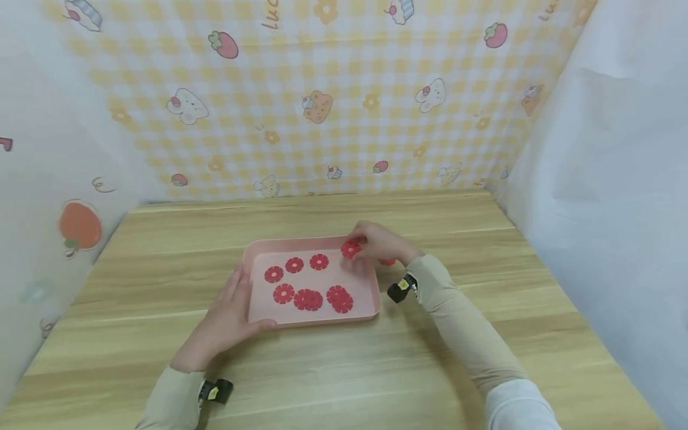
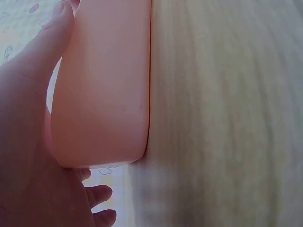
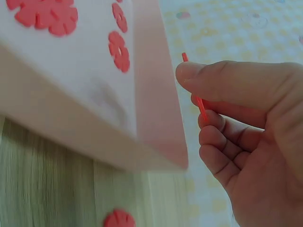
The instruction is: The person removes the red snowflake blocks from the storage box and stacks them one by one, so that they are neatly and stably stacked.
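A shallow pink tray (image 1: 317, 322) sits on the table with several red notched plastic discs (image 1: 283, 293) in it. Three lie in a row toward the back; others lie nearer the front, some overlapping. My left hand (image 1: 228, 313) holds the tray's front left corner, thumb along the front rim and fingers along the left side. Over the back right corner, my right hand (image 1: 378, 242) pinches one red notched disc (image 1: 351, 249) between thumb and fingers. The right wrist view shows that disc (image 3: 201, 109) edge-on, above the rim.
Another red disc (image 1: 387, 261) lies on the wooden table (image 1: 322, 376) just outside the tray's right side, partly hidden by the right hand. A yellow checked cloth (image 1: 344, 143) hangs behind the table, with white sheets (image 1: 607, 179) at both sides.
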`<action>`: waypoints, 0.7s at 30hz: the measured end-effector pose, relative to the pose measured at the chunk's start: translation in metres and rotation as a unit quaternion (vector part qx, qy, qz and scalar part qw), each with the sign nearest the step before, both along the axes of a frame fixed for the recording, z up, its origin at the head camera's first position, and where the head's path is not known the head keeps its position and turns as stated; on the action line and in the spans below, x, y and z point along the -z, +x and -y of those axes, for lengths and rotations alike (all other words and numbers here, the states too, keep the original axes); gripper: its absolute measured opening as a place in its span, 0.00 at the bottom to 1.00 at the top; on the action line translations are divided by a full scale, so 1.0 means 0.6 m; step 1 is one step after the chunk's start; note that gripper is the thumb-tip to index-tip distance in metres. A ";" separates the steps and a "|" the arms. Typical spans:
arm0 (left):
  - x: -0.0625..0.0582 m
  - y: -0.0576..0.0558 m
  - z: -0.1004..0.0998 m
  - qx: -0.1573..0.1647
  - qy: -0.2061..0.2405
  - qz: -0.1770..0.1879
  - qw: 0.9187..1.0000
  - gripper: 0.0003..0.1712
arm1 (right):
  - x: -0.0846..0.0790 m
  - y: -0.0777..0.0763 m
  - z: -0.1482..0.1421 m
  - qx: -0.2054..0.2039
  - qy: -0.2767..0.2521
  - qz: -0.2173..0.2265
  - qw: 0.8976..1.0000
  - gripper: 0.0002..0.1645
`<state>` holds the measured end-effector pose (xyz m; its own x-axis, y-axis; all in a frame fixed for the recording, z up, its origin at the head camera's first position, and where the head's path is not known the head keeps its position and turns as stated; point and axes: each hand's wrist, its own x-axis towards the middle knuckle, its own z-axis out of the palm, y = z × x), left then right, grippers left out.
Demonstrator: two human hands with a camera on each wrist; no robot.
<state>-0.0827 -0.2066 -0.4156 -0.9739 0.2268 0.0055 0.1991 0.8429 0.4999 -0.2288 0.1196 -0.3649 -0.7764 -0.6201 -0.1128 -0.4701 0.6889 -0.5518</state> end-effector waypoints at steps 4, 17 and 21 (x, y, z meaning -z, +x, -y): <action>0.000 0.002 0.004 -0.002 0.002 -0.001 1.000 0.74 | 0.011 -0.009 -0.027 0.021 -0.009 0.000 1.000 0.23; 0.000 -0.001 0.001 0.000 -0.005 0.000 1.000 0.74 | 0.052 -0.011 -0.102 0.067 -0.038 0.009 0.997 0.25; -0.001 -0.001 0.001 0.000 -0.007 -0.001 1.000 0.74 | 0.061 -0.009 -0.110 0.074 -0.033 0.016 0.997 0.26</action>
<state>-0.0832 -0.2072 -0.4152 -0.9738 0.2274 0.0051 0.2011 0.8499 0.4870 -0.2342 0.1859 -0.4012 -0.8562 -0.5065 -0.1022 -0.3479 0.7113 -0.6107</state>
